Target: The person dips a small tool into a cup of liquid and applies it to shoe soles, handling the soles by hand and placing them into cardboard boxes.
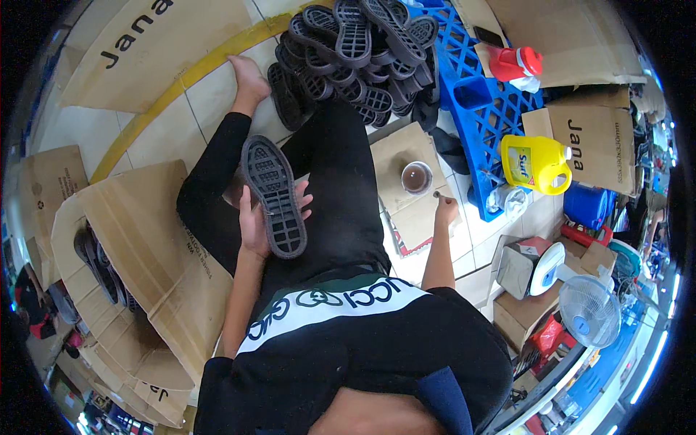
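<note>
My left hand (pixel 253 225) holds up a dark shoe sole (pixel 274 194) over my lap, its ribbed, grid-patterned side facing up. The thumb lies at one edge and the fingertips show past the other. Off to the right, my closed right hand (pixel 447 211) grips a small thing with a dark tip, too small to name. It is just beside a cup of brown liquid (pixel 416 177), which stands on a flat piece of cardboard (pixel 395 148). A heap of similar dark soles (pixel 353 40) lies on the tiled floor ahead of me.
An open cardboard box (pixel 156 275) with more soles inside stands at my left. On the right, a blue plastic pallet (pixel 464 94) carries a red jug (pixel 516 64), a phone (pixel 489 35) and a yellow bottle (pixel 528 165). A white fan (pixel 589 310) stands farther right.
</note>
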`<control>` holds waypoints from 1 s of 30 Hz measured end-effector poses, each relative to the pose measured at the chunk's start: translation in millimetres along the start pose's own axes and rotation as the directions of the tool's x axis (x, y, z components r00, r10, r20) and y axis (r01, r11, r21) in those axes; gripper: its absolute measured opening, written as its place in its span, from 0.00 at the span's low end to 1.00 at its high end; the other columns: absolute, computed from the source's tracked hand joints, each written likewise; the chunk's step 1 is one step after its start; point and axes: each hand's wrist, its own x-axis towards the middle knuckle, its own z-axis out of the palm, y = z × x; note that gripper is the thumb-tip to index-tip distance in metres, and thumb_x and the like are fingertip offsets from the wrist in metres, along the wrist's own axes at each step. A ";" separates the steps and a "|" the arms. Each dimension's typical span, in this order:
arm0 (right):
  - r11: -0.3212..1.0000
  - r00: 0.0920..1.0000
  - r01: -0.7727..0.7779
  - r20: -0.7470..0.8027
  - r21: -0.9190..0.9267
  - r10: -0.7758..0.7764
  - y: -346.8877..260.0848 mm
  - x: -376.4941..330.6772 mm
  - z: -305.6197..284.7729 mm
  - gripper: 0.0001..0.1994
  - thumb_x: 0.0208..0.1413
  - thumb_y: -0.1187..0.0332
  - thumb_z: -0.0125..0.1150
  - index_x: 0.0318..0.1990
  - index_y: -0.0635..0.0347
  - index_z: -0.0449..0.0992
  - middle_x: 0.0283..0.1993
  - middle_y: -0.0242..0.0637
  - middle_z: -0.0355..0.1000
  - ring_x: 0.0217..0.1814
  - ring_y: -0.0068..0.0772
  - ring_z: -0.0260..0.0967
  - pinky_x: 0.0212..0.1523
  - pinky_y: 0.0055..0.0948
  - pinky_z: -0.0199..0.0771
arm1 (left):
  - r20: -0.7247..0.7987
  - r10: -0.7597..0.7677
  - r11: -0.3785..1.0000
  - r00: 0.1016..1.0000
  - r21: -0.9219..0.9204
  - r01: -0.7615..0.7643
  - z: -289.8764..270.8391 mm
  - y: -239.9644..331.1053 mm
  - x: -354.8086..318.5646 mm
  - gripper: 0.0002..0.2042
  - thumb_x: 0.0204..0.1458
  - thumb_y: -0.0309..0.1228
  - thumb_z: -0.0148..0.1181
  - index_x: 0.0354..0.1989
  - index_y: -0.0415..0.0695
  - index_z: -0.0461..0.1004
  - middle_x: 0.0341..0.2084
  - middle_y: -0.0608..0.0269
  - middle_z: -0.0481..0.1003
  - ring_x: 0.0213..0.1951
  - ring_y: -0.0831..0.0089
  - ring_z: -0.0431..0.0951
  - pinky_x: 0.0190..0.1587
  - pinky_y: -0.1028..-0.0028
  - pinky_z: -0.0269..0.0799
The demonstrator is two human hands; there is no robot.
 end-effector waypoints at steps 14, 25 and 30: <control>0.230 0.589 -0.686 0.712 0.690 -0.382 -260.6 -66.9 -76.1 0.08 0.60 0.69 0.50 0.40 0.64 0.71 0.39 0.43 0.74 0.35 0.31 0.73 0.31 0.24 0.72 | 0.083 0.159 0.971 0.984 0.170 -0.171 19.3 21.0 -6.6 0.40 0.56 0.65 0.23 0.61 0.42 0.59 0.54 0.46 0.68 0.47 0.54 0.75 0.49 0.60 0.72; 0.432 0.321 -0.464 0.602 0.773 -0.732 -464.8 -196.7 -116.4 0.10 0.63 0.67 0.49 0.38 0.65 0.72 0.34 0.42 0.74 0.31 0.28 0.73 0.34 0.24 0.75 | 0.147 0.307 0.891 0.940 0.303 -0.339 48.2 38.3 -22.4 0.39 0.56 0.64 0.23 0.58 0.41 0.62 0.48 0.53 0.71 0.44 0.61 0.75 0.48 0.65 0.70; 0.415 0.352 -0.432 0.573 0.801 -0.740 -476.8 -207.5 -117.8 0.10 0.62 0.67 0.50 0.38 0.65 0.72 0.34 0.42 0.74 0.31 0.28 0.73 0.34 0.24 0.76 | 0.156 0.328 0.868 0.932 0.340 -0.362 49.4 40.1 -26.0 0.38 0.56 0.63 0.24 0.57 0.42 0.62 0.48 0.55 0.71 0.44 0.64 0.75 0.48 0.66 0.70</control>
